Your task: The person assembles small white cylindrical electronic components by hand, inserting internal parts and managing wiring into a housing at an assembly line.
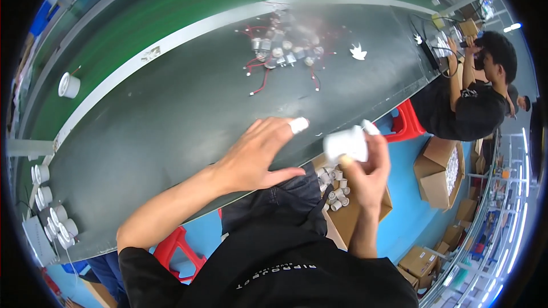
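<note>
My right hand [370,174] grips a white cup-shaped plastic housing [345,144], somewhat blurred, near the bench's front edge. Below it, an open cardboard box [383,205] holds several similar white housings [338,194]. Over the dark bench top [171,137], my left hand [257,154] has its fingers stretched out and thumb apart, holding nothing. White tape [298,125] wraps one of its fingertips. Beyond it lies a loose pile of small silvery motors [279,48] with red wires, partly hazy. A white bladed piece, like a small impeller [358,52], rests to the right of the pile.
Behind the bench runs a green belt [125,45] carrying a white housing [69,85]. Several white round parts [59,222] stand at the far left. A co-worker [474,85] works at the right. A red stool [406,122] and a carton [439,171] stand nearby.
</note>
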`<state>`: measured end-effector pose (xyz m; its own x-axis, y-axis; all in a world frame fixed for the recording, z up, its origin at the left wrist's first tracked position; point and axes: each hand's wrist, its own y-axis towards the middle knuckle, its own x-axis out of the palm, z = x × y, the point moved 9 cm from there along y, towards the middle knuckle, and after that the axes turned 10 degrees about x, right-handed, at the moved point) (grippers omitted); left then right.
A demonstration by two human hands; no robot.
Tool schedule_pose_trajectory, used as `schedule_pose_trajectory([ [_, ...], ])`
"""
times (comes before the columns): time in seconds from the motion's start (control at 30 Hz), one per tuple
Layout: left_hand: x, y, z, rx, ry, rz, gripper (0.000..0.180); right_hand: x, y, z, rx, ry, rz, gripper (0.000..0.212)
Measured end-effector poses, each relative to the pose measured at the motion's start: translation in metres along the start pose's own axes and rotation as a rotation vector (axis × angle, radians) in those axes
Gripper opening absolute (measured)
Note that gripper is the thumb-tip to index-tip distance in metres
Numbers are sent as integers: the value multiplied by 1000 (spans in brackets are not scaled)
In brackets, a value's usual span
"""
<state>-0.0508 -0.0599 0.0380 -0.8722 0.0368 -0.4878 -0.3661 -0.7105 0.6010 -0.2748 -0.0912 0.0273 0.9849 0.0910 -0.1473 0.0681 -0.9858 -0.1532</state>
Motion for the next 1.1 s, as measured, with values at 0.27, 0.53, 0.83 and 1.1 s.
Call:
schedule_pose_trajectory([
  [0.27, 2, 4, -18, -194, -70, 19, 57, -260, -33, 223, 495, -933, 502, 70],
  [0.53, -2, 2, -24, -233, -8, 21, 56, -157, 58, 52, -75, -393, 604, 30],
  [0.83, 2, 6, -28, -263, -44, 15, 51, -17, 203, -42, -505, -771, 282, 49],
  [1.1, 0, 4, -33, -313, -64, -12, 44, -161, 350, -22, -151, -795, 495, 62],
])
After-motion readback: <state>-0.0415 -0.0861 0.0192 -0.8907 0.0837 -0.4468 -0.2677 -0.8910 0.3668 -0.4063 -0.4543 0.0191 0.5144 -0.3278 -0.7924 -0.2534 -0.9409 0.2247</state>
